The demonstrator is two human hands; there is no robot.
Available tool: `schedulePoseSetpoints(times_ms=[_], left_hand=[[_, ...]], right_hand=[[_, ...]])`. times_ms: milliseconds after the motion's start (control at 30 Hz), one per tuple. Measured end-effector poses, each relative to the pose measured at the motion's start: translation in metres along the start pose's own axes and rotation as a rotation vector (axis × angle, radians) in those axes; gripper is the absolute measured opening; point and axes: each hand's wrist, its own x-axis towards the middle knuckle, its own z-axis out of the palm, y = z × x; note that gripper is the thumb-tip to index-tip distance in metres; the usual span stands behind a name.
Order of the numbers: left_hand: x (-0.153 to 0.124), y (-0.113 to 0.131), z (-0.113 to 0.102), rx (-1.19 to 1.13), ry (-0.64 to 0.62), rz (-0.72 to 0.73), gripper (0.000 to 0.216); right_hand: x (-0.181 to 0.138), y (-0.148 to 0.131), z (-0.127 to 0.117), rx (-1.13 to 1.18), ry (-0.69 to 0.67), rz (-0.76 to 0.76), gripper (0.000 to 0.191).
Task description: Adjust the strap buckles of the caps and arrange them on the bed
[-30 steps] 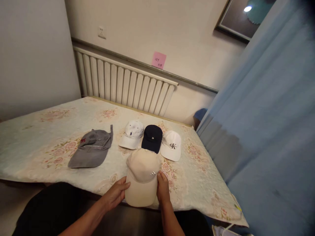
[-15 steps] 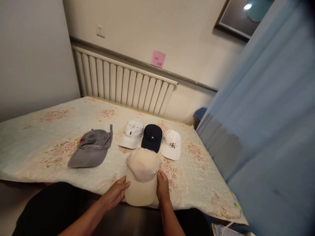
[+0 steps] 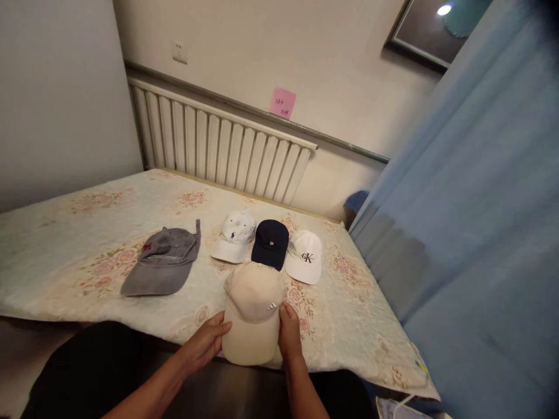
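Note:
A beige baseball cap with a small silver emblem is held between both hands at the bed's front edge, its brim toward me. My left hand grips the left side of the brim, thumb on top. On the opposite side my right hand pinches the cap where brim and crown meet. Just behind it lie a white cap with a dark logo, a black cap and a white cap with CK lettering. A grey cap, its strap sticking up, rests apart on the left.
The caps lie on a bed with a floral cover. Behind it are a white radiator and a pink note on the wall. A blue curtain hangs along the right side.

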Motion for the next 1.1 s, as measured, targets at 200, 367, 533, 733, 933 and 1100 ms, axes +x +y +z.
schedulePoseSetpoints(times_ms=[200, 367, 533, 733, 933, 1100], left_hand=[[-0.0022, 0.0032, 0.0049, 0.010, 0.027, -0.019, 0.060], [-0.0018, 0.0033, 0.0044, 0.001, 0.028, -0.018, 0.061], [-0.0002, 0.0017, 0.0016, -0.026, 0.002, -0.017, 0.056], [-0.0004, 0.0003, -0.0001, -0.057, -0.019, -0.016, 0.055], [0.0002, 0.0009, 0.0014, -0.042, 0.013, -0.018, 0.060], [-0.0015, 0.0045, 0.0074, -0.056, 0.041, -0.022, 0.063]], right_hand=[[-0.0003, -0.0002, 0.0008, -0.002, 0.008, -0.005, 0.039], [0.0002, 0.0008, -0.0003, 0.005, 0.002, 0.005, 0.037], [-0.0002, 0.0013, -0.0004, 0.036, -0.028, 0.034, 0.036], [0.0000, -0.0011, -0.0006, 0.012, -0.023, 0.042, 0.037], [0.0002, 0.0016, -0.0009, 0.012, -0.001, 0.020, 0.038], [0.0008, 0.0050, -0.0010, 0.018, -0.012, 0.022, 0.039]])
